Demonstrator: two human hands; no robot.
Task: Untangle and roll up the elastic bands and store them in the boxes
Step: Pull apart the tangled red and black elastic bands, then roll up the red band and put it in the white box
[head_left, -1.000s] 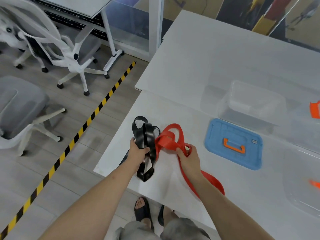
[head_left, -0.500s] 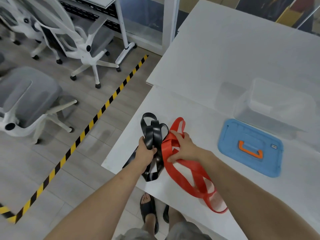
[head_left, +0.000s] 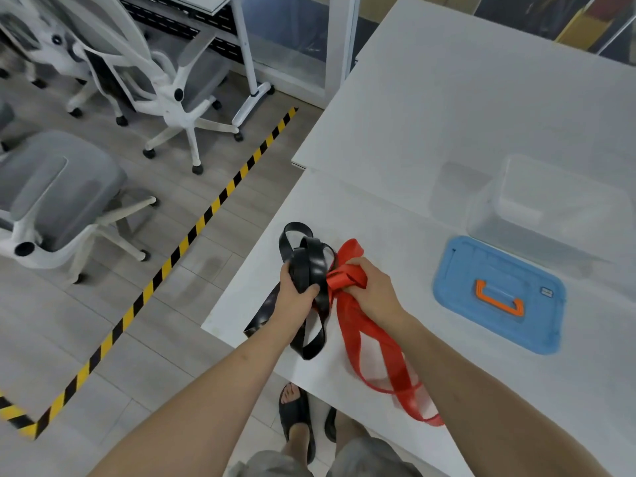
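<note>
The left hand [head_left: 292, 301] grips the black band [head_left: 311, 266], the right hand [head_left: 373, 287] the red band [head_left: 370, 349] beside it (the tangle sits between both grips) above the desk [head_left: 378, 208] corner; red loops trail nearward

The person is wearing black open-toed slide sandals: the left sandal [head_left: 298, 413] is showing a broad strap with the toes exposed, and the right sandal [head_left: 330, 425] is showing only an edge beside the worktop [head_left: 361, 228]. A grey fabric garment [head_left: 272, 464] is covering the legs. The left forearm [head_left: 206, 401] and right forearm [head_left: 481, 383] are showing bare, as are the left hand [head_left: 296, 299] and right hand [head_left: 375, 287].
</note>
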